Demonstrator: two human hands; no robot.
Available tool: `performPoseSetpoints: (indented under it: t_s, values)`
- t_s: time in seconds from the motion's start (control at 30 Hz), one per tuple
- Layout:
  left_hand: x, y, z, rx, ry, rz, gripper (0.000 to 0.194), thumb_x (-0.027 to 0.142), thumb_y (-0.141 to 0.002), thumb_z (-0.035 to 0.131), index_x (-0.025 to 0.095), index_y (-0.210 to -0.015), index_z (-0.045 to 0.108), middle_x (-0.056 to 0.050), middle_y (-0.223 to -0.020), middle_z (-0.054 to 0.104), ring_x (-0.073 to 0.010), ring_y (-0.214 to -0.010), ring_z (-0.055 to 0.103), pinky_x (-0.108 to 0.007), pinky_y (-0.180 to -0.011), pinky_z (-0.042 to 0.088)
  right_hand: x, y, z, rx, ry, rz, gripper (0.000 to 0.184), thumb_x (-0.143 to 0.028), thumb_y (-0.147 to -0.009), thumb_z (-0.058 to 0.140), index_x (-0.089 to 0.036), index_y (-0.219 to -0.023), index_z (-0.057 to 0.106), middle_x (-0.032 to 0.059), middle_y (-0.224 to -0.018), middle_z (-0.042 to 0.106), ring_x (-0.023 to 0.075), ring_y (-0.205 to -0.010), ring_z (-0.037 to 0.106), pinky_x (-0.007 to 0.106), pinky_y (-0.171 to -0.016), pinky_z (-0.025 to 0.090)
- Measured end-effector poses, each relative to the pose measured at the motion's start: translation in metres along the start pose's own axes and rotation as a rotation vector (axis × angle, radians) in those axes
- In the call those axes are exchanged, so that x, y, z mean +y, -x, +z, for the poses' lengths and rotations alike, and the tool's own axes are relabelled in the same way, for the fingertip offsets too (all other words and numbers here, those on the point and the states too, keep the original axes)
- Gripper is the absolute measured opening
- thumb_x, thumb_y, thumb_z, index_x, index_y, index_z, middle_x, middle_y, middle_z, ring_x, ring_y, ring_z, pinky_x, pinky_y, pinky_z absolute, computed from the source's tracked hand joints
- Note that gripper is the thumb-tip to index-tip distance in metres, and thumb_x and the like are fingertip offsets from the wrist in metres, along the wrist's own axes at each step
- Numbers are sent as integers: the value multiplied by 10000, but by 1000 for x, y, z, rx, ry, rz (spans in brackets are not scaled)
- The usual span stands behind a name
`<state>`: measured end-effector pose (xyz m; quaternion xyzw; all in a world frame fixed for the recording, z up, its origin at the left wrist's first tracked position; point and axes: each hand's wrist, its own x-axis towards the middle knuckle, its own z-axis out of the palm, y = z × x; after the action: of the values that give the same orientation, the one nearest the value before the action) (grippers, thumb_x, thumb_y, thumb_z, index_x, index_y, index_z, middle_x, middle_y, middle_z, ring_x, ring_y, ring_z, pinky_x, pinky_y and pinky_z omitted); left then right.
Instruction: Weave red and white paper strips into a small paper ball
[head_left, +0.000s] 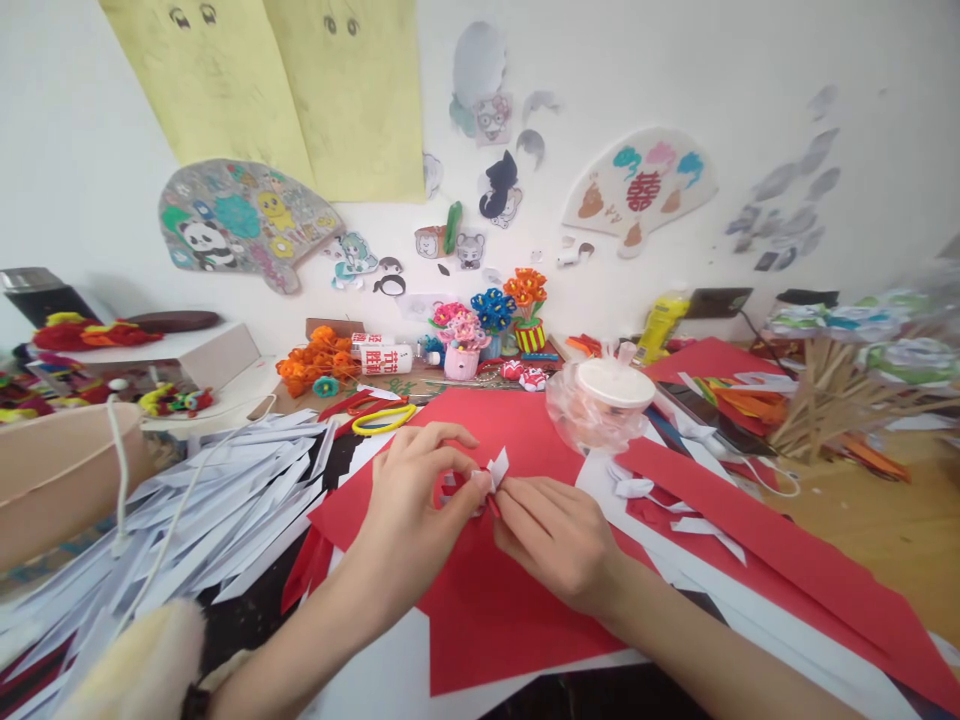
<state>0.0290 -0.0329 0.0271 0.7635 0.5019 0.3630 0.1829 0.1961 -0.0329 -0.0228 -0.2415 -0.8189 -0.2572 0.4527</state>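
Observation:
My left hand (412, 495) and my right hand (559, 540) meet over a large red paper sheet (517, 630). Between their fingertips is a small folded paper piece (498, 467), white with some red, one white point sticking up. The thumb and index finger of the left pinch its left side; the right hand's fingers close on its right side. Much of the piece is hidden by the fingers. Beyond the left hand lie scissors with a yellow handle (384, 420). Folded white paper scraps (709, 530) lie right of the right hand.
Many long white paper strips (202, 510) cover the left side, by a beige basket (67, 470). A lidded cup in clear plastic (600, 395) stands behind the right hand. Handmade flowers (457, 335) line the wall. Wooden sticks (814, 405) stand at right.

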Motion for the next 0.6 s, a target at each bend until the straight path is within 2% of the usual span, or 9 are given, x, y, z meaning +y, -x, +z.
performPoseSetpoints:
  t_s: [0.17,0.3,0.5,0.6]
  values:
    - [-6,-3,-3,-30,160,-81,163,245,-805,623,217,-646,637,-17,-1009,634,-261,-1035,522,-498,-967,313,-1,0,1,15,0,7,134,-35,-865,543,-119,-802,625,75,-681,678,171,-671,665,278,-636,556]
    - [-7,-3,-3,-34,221,-75,169,240,-814,592,199,-652,615,-31,-970,628,-244,-993,531,-449,-928,350,-2,-2,1,27,-19,32,128,-39,-859,549,-119,-786,616,66,-654,665,171,-648,651,279,-617,529]
    - [1,1,6,9,-32,-11,221,101,-831,496,182,-626,503,-22,-847,623,-212,-837,496,-393,-802,355,-7,-2,0,-49,-105,226,211,-149,-917,521,-145,-717,590,23,-573,588,136,-507,538,268,-497,401]
    - [1,-1,5,5,-34,-17,205,145,-842,508,190,-648,554,-19,-818,636,-209,-817,512,-378,-785,367,-8,-1,0,-80,-110,259,264,-146,-936,504,-145,-682,577,8,-549,555,118,-465,491,263,-477,354]
